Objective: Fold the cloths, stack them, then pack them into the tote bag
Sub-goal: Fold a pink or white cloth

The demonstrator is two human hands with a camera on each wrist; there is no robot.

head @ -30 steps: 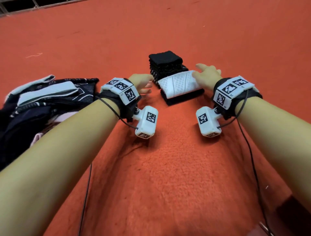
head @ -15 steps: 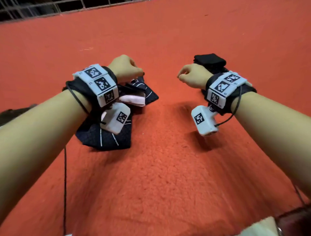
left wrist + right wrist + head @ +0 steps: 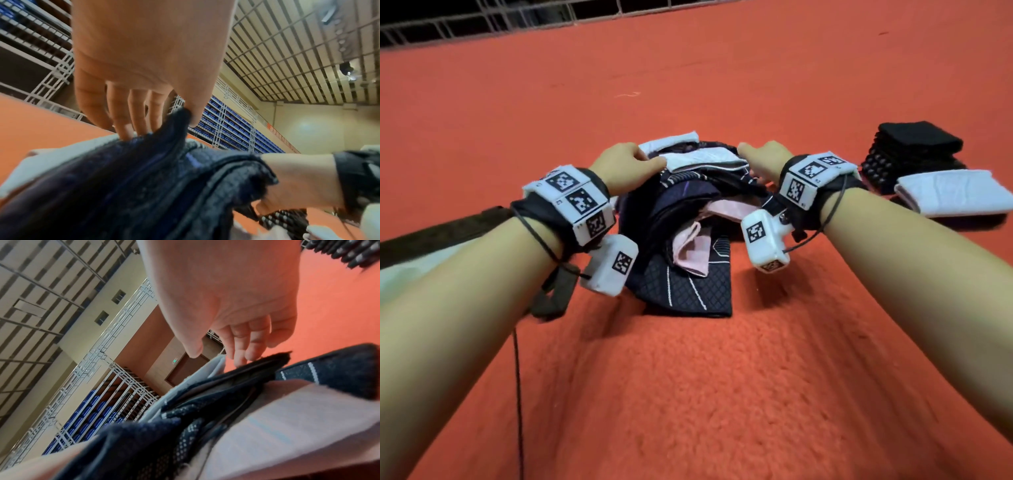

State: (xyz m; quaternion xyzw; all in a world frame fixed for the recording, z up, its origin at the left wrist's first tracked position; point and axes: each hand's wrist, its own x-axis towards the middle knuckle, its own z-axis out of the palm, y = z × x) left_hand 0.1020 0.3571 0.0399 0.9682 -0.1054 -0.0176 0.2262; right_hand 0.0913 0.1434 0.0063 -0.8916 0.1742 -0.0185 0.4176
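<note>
A loose pile of cloths (image 3: pixel 688 219), dark navy with white and pink pieces, lies on the orange surface between my wrists. My left hand (image 3: pixel 643 161) grips its left far edge; in the left wrist view the thumb and fingers (image 3: pixel 141 123) pinch a dark fold (image 3: pixel 176 129). My right hand (image 3: pixel 748 154) holds the pile's right far edge, with the white and dark cloth edges (image 3: pixel 257 363) between thumb and fingers. A stack of folded black cloths (image 3: pixel 914 150) stands at the right. In front of it a folded white cloth (image 3: pixel 955 192) lies on a second, lower dark stack.
A brown strap (image 3: pixel 448 233) and a pale fabric piece (image 3: pixel 400 274) lie at the left edge, under my left forearm; a brown strap loop (image 3: pixel 554 291) lies by my left wrist. Orange carpet (image 3: pixel 722 394) stretches all round. A metal railing (image 3: pixel 517 20) runs along the far edge.
Both hands left the folded stack and went left to the loose pile. The left hand took hold first and drew the pile over; now the right hand holds it too.
</note>
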